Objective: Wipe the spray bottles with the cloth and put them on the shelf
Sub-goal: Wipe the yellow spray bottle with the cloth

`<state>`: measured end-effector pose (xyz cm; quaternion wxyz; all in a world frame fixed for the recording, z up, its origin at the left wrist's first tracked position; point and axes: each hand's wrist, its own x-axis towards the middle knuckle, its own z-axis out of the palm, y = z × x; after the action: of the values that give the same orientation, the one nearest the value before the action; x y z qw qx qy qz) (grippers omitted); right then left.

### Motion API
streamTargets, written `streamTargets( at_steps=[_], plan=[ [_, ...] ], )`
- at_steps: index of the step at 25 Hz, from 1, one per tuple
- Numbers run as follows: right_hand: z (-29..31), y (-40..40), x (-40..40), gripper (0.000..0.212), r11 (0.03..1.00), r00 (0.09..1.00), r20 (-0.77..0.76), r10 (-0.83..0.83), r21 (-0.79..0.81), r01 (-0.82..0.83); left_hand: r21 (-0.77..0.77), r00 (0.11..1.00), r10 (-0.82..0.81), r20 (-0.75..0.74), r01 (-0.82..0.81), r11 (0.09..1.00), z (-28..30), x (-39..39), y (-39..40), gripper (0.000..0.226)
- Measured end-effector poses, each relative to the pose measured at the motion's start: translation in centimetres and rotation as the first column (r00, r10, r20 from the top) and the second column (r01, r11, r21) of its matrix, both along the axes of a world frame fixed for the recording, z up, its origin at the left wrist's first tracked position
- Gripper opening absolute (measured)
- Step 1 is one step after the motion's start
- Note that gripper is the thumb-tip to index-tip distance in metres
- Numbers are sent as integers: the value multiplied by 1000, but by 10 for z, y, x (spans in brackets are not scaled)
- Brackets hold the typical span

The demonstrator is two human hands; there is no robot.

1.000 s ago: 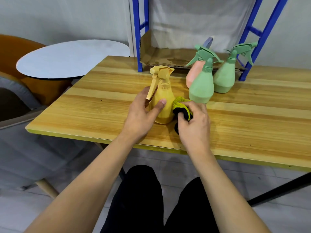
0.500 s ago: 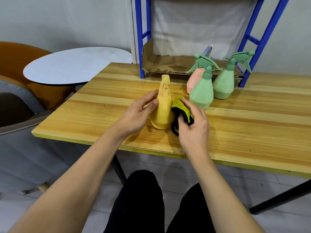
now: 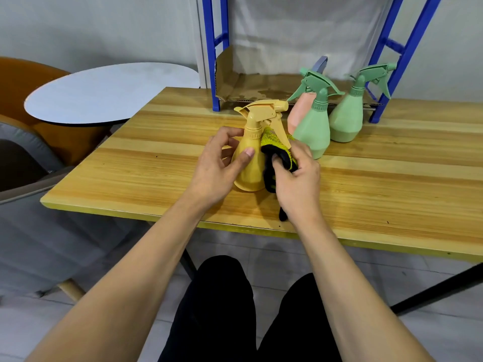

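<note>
Item: yellow spray bottle (image 3: 249, 163), upright on the wooden table (image 3: 379, 184) near its front edge, nozzle pointing to the person's right, trigger hanging on that same side. Left hand (image 3: 217, 168): fingers curled round the bottle's left flank and neck, thumb pressed on the front of the body, so the bottle is gripped. Right hand (image 3: 296, 184): fingers closed on a yellow-green and black cloth (image 3: 277, 158), which is bunched and pressed against the bottle's right side just under the trigger; a black end of it hangs below the wrist to the tabletop. Further stock, behind and to the right: a green spray bottle (image 3: 312, 129) standing just beside the cloth, a second green spray bottle (image 3: 347, 118) just beyond it, and a pink spray bottle (image 3: 298, 113) partly hidden behind the first green one. All three stand on the table in front of a blue-framed shelf (image 3: 210, 48), whose lowest level carries a stained sheet of cardboard (image 3: 251, 82). Adjoining on the left: a round white table (image 3: 104, 92) and an orange chair (image 3: 23, 82).
</note>
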<state>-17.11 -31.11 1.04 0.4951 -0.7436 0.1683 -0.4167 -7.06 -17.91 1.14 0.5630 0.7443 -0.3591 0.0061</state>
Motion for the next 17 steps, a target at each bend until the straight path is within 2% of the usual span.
streamTargets(
  at_steps=[4,6,10,17],
  plan=[
    [-13,18,-23,59,989,989,-46,143,-34,-145,-35,998,53,31,-52,998,0,-4,-3,33],
    [-15,18,-24,62,988,992,-31,126,-91,-129,-58,998,42,39,-40,998,2,-8,-6,30],
    [-4,19,-11,62,994,998,-7,67,-86,-67,-35,997,68,39,-67,997,7,-10,-5,30],
    [-11,9,-10,44,969,976,-197,-91,-243,41,0,981,192,-16,-192,981,14,-9,-6,39]
  ],
)
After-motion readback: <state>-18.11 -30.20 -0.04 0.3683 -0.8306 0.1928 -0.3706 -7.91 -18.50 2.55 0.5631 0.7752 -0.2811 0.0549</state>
